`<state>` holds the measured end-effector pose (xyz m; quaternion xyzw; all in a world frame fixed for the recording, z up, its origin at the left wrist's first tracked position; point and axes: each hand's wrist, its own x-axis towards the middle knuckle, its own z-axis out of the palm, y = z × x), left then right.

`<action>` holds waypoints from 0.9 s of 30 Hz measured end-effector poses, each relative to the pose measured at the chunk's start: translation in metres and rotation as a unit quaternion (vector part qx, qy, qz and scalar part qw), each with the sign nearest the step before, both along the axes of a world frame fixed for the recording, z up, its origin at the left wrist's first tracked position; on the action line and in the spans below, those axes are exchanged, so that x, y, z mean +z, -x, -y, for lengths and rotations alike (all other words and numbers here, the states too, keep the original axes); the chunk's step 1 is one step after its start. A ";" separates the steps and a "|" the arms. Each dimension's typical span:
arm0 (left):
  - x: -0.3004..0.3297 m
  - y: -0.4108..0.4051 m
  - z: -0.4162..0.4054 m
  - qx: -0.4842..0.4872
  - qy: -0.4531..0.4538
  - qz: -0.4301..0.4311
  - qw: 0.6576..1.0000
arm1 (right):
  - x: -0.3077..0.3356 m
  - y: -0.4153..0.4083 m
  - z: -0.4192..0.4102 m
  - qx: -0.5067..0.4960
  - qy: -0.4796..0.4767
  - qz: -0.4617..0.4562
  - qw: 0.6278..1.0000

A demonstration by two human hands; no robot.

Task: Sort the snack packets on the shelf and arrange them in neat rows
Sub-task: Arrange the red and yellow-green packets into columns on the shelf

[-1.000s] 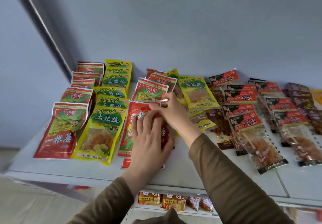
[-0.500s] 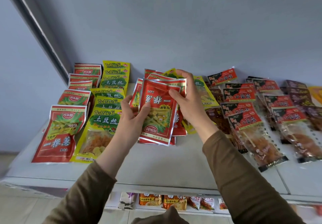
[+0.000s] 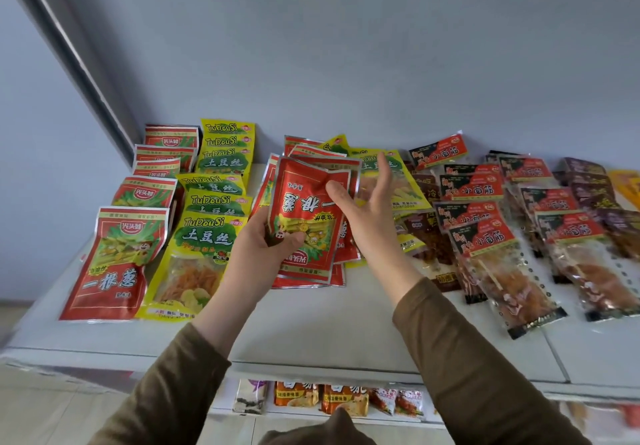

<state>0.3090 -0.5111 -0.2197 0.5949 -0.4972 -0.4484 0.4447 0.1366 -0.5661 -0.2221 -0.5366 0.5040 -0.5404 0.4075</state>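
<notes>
Right hand [image 3: 369, 209] released red packets [image 3: 306, 222]

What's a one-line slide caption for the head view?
Left hand grips stacked red packets above the shelf; right hand open beside them.

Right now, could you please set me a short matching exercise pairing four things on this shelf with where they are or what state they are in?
Things:
1. stack of red packets
2. yellow TuDouSi packet
3. right hand
4. clear packets with red labels

Places or states:
A. lying in rows on the right side of the shelf
B. open, fingers spread, thumb touching the top of the stack
C. gripped upside down by the left hand
D. lying flat at the front of the second row from the left

Pairs: 1-C, 2-D, 3-B, 4-A
</notes>
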 end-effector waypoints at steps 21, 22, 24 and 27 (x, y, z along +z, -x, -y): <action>-0.004 0.014 -0.017 -0.038 0.007 -0.134 0.990 | -0.009 0.005 -0.031 0.137 -0.158 0.112 0.972; -0.005 0.013 -0.016 -0.031 0.013 -0.121 0.992 | -0.010 0.007 -0.031 0.125 -0.163 0.110 0.972; -0.006 0.008 -0.013 -0.014 0.028 -0.100 0.995 | -0.009 0.015 -0.030 0.107 -0.178 0.136 0.969; -0.009 0.000 -0.007 -0.005 -0.022 -0.131 0.991 | -0.009 0.032 -0.027 0.089 -0.214 0.231 0.945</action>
